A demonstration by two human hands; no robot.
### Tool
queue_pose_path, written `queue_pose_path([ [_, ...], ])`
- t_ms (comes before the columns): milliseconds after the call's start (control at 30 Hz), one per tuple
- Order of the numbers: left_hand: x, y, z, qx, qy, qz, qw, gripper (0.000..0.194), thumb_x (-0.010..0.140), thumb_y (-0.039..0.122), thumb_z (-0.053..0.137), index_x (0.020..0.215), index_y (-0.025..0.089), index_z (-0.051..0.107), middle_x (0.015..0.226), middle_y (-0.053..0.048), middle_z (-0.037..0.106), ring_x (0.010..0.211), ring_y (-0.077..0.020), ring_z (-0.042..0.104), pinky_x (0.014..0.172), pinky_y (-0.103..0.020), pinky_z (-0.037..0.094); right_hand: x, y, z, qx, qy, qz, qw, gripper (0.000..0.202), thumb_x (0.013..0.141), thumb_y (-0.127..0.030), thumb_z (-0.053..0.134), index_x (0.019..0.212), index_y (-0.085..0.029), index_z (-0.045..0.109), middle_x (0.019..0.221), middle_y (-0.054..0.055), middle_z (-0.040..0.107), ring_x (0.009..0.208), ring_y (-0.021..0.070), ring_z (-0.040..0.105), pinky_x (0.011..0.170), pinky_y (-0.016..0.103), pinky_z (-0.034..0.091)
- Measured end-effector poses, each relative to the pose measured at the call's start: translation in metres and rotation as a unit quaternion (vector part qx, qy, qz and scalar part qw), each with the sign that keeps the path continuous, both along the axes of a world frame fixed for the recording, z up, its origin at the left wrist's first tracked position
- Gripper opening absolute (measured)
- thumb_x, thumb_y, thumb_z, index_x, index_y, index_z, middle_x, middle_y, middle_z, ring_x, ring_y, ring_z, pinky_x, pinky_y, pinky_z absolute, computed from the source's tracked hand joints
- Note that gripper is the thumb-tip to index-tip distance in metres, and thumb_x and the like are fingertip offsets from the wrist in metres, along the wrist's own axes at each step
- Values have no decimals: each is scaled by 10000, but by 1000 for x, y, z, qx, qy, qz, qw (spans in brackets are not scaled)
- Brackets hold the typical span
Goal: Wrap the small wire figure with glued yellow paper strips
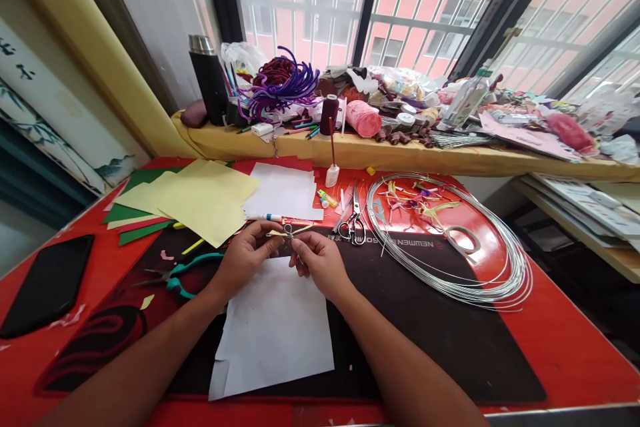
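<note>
Above a white paper sheet, a small wire figure with a loop at its top and pale yellow arms reaching out sideways is held between both hands. My left hand pinches its left side with thumb and forefinger. The fingers of my right hand are closed on its middle and right side, hiding its lower part. Teal-handled pliers lie just left of my left wrist. Beyond my right hand rest metal scissors. A white marker lies behind my left fingers.
A large coil of silver wire lies right, around several small coloured wire figures and a tape roll. Yellow paper and a phone are left. A glue bottle stands behind. Craft supplies crowd the sill.
</note>
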State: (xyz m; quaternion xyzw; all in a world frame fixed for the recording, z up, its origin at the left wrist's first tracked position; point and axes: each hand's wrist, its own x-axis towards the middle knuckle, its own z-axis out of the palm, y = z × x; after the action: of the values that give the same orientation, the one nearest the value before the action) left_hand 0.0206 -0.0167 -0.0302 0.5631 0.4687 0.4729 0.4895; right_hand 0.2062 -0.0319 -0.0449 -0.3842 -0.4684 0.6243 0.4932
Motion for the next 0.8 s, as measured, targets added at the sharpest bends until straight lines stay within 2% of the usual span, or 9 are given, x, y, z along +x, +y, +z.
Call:
queue_pose_path([
  [167,1,0,4,-36,4,-14,999,384,803,544,840,885,195,703,726,3,662,618,-141,572,569,-263,470,0,1,1,17,-1,-46,999,339,868,-523,771,895,-196,687,623,-12,689,443,105,548,433,229,363],
  [267,5,-4,6,-72,-30,-40,996,384,804,536,843,924,189,729,720,1,652,605,-135,542,545,-258,427,0,0,3,36,-13,-58,998,289,885,-477,758,908,-197,691,667,0,708,493,120,606,453,228,391],
  [433,10,-7,6,-99,-104,-40,989,361,777,478,883,927,186,735,720,13,628,599,-115,503,538,-243,374,-2,-3,2,51,-35,-57,996,264,894,-456,754,916,-199,700,716,15,728,545,137,637,475,233,430],
  [800,12,-8,3,-128,-147,-49,980,317,798,442,876,872,170,732,744,1,622,610,-109,485,553,-247,377,-4,-5,-2,62,-64,-47,995,231,921,-425,735,956,-197,716,737,9,727,580,137,644,510,243,464],
])
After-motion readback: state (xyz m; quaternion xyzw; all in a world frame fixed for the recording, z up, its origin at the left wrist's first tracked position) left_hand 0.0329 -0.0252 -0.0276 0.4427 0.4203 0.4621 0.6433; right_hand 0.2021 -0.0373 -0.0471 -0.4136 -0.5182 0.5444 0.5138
